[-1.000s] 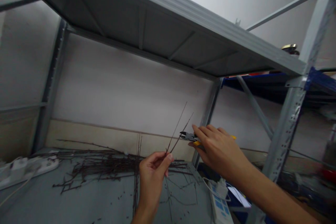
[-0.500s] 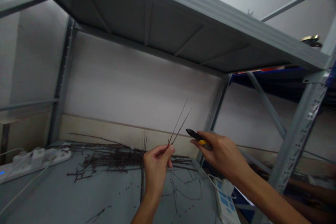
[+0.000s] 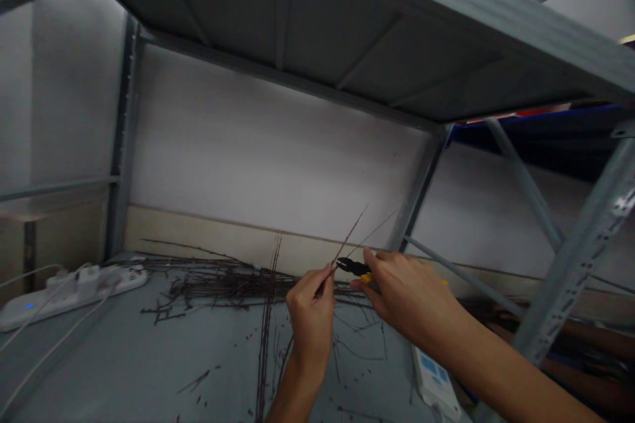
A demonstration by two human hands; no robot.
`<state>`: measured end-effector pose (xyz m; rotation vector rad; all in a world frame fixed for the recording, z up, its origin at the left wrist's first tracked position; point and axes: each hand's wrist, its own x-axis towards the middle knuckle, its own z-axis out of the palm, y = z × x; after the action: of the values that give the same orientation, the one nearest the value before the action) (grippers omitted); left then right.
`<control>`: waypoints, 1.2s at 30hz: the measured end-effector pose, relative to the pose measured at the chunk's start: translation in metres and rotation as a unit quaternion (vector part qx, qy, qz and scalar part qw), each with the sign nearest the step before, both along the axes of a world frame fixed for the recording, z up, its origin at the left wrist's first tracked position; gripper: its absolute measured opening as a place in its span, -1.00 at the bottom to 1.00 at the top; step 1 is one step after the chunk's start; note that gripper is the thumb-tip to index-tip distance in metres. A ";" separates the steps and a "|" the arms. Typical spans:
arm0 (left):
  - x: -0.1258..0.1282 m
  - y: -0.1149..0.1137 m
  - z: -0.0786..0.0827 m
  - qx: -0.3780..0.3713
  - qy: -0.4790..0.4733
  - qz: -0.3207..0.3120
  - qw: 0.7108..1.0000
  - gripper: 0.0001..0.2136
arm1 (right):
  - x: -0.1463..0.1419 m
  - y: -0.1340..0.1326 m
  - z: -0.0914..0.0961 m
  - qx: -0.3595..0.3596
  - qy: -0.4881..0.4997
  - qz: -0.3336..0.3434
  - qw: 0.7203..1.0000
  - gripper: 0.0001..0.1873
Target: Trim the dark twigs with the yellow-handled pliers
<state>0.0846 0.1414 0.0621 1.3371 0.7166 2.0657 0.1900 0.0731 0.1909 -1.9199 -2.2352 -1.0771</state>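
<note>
My left hand [image 3: 313, 304] pinches a thin dark forked twig [image 3: 353, 229] whose two tips point up and to the right. My right hand [image 3: 404, 284] is wrapped round black-and-yellow cutting pliers [image 3: 353, 267]. The jaws of the pliers meet the twig just above my left fingertips; whether they have closed on it I cannot tell. Behind my left hand, a pile of dark twigs [image 3: 223, 285] lies on the grey tabletop [image 3: 139, 357]. A few long twigs [image 3: 264, 344] cross the pile, running toward the near edge.
A white power strip [image 3: 74, 294] with plugs and cables lies at the left. Another power strip [image 3: 436, 380] is at the right, below my right forearm. Small twig bits [image 3: 198, 382] are scattered in front. A metal shelf [image 3: 317, 20] hangs overhead, with a post [image 3: 570, 277] at the right.
The pliers have moved left and down to the twig, with their jaws now at its fork. One prong leans further right. My view has shifted slightly.
</note>
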 end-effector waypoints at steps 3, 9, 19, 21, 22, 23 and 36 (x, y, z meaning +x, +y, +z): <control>0.001 -0.001 -0.004 0.028 0.007 0.013 1.000 -0.84 | -0.001 0.001 -0.001 -0.014 0.008 -0.019 1.000 -0.75; 0.005 -0.005 -0.009 0.043 0.019 0.004 0.999 -0.81 | -0.005 -0.002 -0.005 -0.021 0.037 -0.012 0.999 -0.78; 0.006 -0.009 -0.001 -0.019 0.026 0.031 0.999 -0.84 | -0.001 0.005 -0.031 -0.017 0.020 -0.024 0.999 -0.80; 0.005 -0.005 -0.002 -0.041 0.021 0.018 0.999 -0.83 | 0.003 0.006 -0.033 -0.007 0.057 -0.018 0.998 -0.79; 0.004 -0.003 -0.002 -0.053 0.018 0.010 0.998 -0.82 | 0.006 0.005 -0.033 -0.001 0.091 -0.004 0.996 -0.77; 0.002 -0.001 -0.003 -0.065 0.015 0.000 0.998 -0.81 | 0.009 0.005 -0.033 0.008 0.136 0.017 0.991 -0.73; -0.013 0.000 -0.002 -0.126 0.002 -0.093 0.988 -0.69 | 0.034 0.009 -0.034 -0.006 0.431 0.124 0.894 -0.55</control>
<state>0.0716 0.1411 0.0603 1.2159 0.7936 1.7618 0.2243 0.0825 0.1570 -1.5738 -1.8503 -0.0982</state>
